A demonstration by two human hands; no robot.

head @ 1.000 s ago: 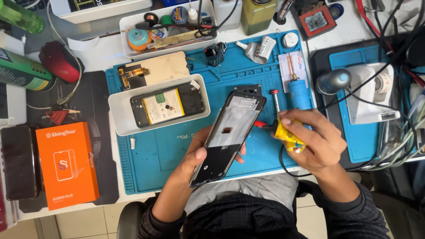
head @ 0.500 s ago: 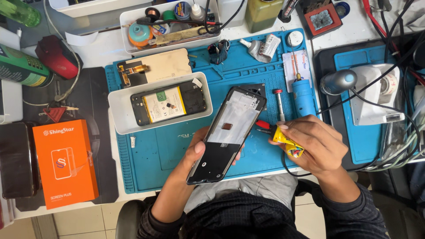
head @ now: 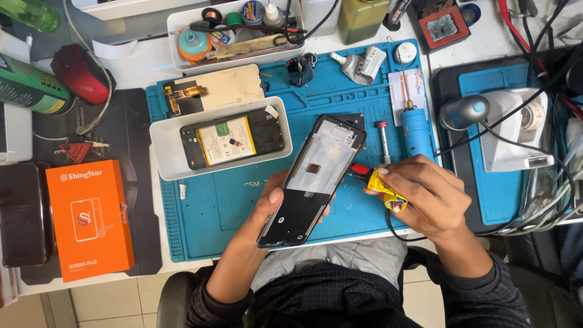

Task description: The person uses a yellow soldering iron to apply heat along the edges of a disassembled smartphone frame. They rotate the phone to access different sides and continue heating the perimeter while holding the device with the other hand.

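My left hand [head: 276, 203] holds a phone frame [head: 314, 179] from below, tilted over the blue work mat [head: 200, 212]. The frame's inside faces up, pale at the top and black at the bottom. My right hand [head: 428, 197] grips a yellow-and-red corded tool [head: 378, 181], and its red tip touches the frame's right edge. A white tray [head: 164, 146] left of the frame holds an opened phone with a yellow battery [head: 226, 140].
An orange box [head: 90, 218] and a dark phone [head: 21, 212] lie at the left. A loose display panel [head: 218, 88], a blue screwdriver [head: 416, 130], a glue tube [head: 358, 64] and a parts tray [head: 234, 33] sit farther back. Cables and a white device [head: 516, 130] crowd the right.
The view has shifted slightly. My right hand has moved the yellow tool a little left, up to the frame's right edge. My left hand keeps the frame in about the same place.
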